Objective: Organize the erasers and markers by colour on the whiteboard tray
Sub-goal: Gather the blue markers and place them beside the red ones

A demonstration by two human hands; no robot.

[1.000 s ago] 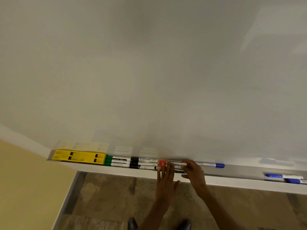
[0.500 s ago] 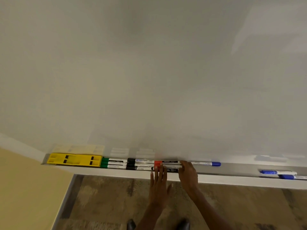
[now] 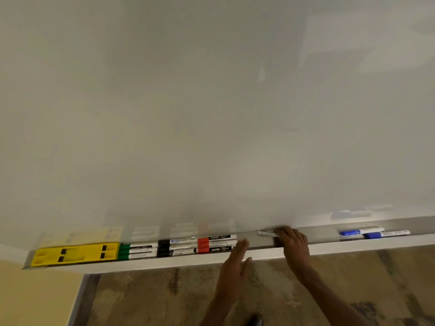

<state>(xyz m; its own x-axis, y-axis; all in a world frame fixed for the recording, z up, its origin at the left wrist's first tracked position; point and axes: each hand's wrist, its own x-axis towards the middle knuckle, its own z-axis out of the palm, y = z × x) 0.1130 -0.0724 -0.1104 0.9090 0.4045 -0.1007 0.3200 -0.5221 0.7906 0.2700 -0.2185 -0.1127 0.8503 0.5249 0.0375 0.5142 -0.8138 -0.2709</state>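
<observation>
On the whiteboard tray (image 3: 263, 251) a yellow eraser (image 3: 75, 253) lies at the far left. Beside it sit three green markers (image 3: 138, 250), then black markers (image 3: 175, 247), then red markers (image 3: 216, 243), all in a row. My left hand (image 3: 235, 262) is flat with fingers straight, its tips at the right ends of the red markers. My right hand (image 3: 292, 241) is closed over a marker (image 3: 267, 233) at the back of the tray; only its white barrel end shows. Two blue markers (image 3: 372, 233) lie further right.
The whiteboard (image 3: 211, 114) fills the upper view. Below the tray is a patterned brown floor (image 3: 164, 297), with a yellow wall (image 3: 35, 295) at the lower left. A stretch of bare tray lies between my right hand and the blue markers.
My right hand has slid right along the tray with a marker under its fingers, its blue cap now hidden. My left hand has drawn back from over the red markers to their right ends.
</observation>
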